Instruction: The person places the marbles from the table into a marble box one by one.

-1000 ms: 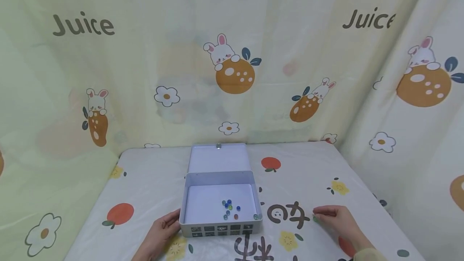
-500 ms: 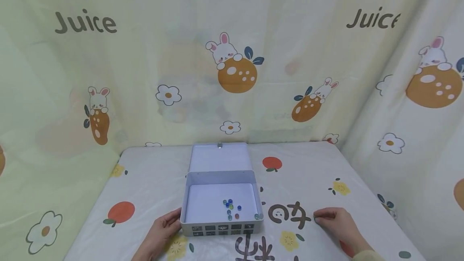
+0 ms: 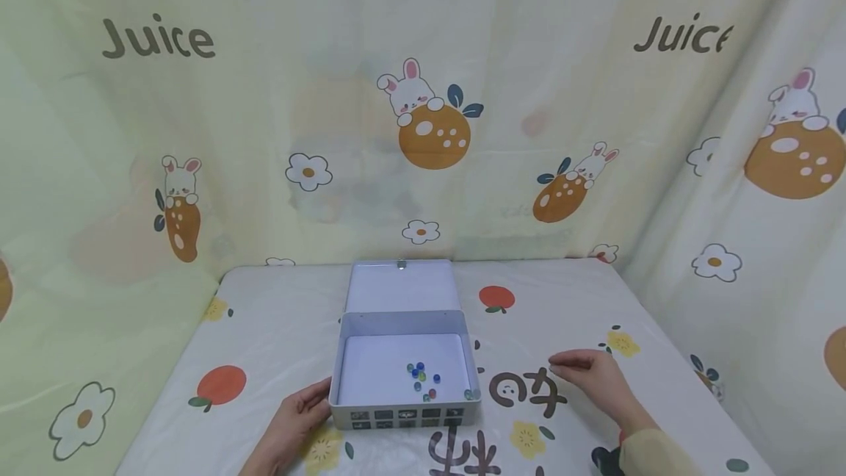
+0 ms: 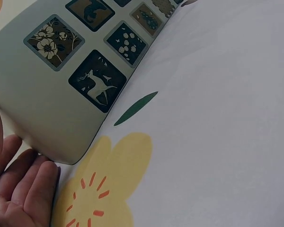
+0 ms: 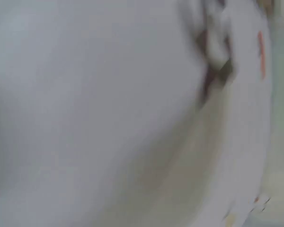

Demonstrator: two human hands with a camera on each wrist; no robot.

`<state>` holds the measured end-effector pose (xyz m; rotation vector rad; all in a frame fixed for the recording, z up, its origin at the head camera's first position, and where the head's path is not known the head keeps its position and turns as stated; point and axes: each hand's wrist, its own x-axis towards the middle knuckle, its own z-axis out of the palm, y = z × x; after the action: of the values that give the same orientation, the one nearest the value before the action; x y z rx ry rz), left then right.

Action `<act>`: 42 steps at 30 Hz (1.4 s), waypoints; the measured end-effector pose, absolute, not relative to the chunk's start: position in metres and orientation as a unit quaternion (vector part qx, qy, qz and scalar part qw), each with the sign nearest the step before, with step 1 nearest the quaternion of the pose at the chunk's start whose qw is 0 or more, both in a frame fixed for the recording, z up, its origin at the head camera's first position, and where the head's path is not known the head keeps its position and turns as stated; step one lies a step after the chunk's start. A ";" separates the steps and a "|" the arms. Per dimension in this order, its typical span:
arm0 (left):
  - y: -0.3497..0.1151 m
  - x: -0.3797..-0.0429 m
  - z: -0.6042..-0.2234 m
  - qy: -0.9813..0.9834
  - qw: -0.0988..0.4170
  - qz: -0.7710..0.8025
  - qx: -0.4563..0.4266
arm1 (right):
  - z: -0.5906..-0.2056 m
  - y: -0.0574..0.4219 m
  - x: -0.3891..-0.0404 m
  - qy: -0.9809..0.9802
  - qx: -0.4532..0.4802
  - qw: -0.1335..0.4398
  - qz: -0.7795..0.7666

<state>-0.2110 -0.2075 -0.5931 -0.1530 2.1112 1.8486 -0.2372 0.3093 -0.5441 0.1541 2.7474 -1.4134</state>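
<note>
A white metal box [image 3: 405, 419] with its lid [image 3: 401, 289] folded back stands on the table in the head view. Several small glass marbles, among them a blue marble [image 3: 437, 379] and a reddish marble [image 3: 432, 394], lie inside, mostly right of the middle. My left hand [image 3: 294, 421] rests loosely against the box's left side; in the left wrist view its fingers [image 4: 40, 189] touch the box's lower corner. To the right of the box, my right hand [image 3: 598, 380] pinches a tiny pale thing, apparently a marble [image 3: 552, 366], mostly hidden by the fingertips. The right wrist view is blurred.
A white tablecloth [image 3: 277, 336] printed with fruit, flowers and dark lettering covers the table. Behind it hangs a pale yellow curtain [image 3: 330, 94], and another curtain stretch [image 3: 780, 241] closes off the right side.
My right hand has moved from the table surface up and leftward toward the box, fingertips still together. One marble inside has shifted slightly. The left hand and box stay in place.
</note>
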 end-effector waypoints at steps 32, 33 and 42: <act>-0.206 -0.211 -0.592 0.735 0.150 0.660 -0.050 | -0.482 0.129 -0.310 0.856 -0.061 0.048 -0.512; -0.205 -0.211 -0.592 0.735 0.149 0.660 -0.049 | -0.481 0.128 -0.309 0.856 -0.062 0.048 -0.511; -0.207 -0.213 -0.596 0.735 0.153 0.659 -0.054 | -0.477 0.127 -0.308 0.859 -0.056 0.049 -0.507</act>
<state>-0.2135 -0.2073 -0.5962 -0.1541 2.1070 1.8883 -0.3082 0.1266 -0.4773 -0.1708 2.6168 -1.5435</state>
